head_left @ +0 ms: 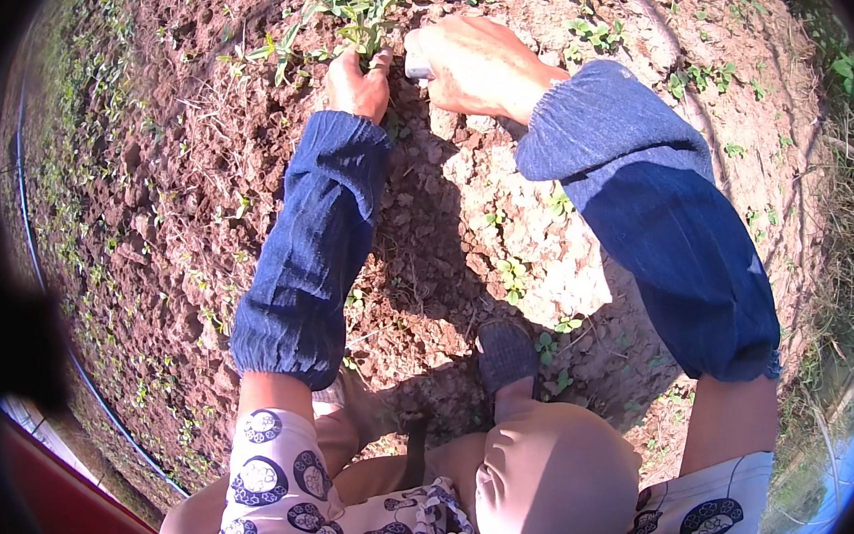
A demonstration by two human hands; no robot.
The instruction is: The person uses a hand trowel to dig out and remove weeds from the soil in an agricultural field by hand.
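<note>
Along the far left, a blue hose (29, 206) is curving beside soil dotted with low green growth. Further right, the left hand (358, 86) is resting at the base of a leafy plant (368, 21), which is standing in the reddish soil (173, 247) near the upper edge; its grip is hiding the fingertips among the leaves, so I cannot tell whether they are pinching the stem or only touching it. The plant is looking light and soft, its leaves probably tearing easily and its stem likely bending, so low down by the soil is seeming the safest place to hold it. Its long axis is running from that base toward the upper edge, the leafy tips pointing away from the person, though the overhead view is leaving its true lean unclear. Just right of it, apart from the left hand, the right hand (483, 66) is folding its grip around a small grey object (418, 64), mostly hidden, which is seeming stiff and smooth; its showing end is facing the left hand, but its full axis is staying covered. Farther right, small seedlings (598, 32) are dotting paler ground.
</note>
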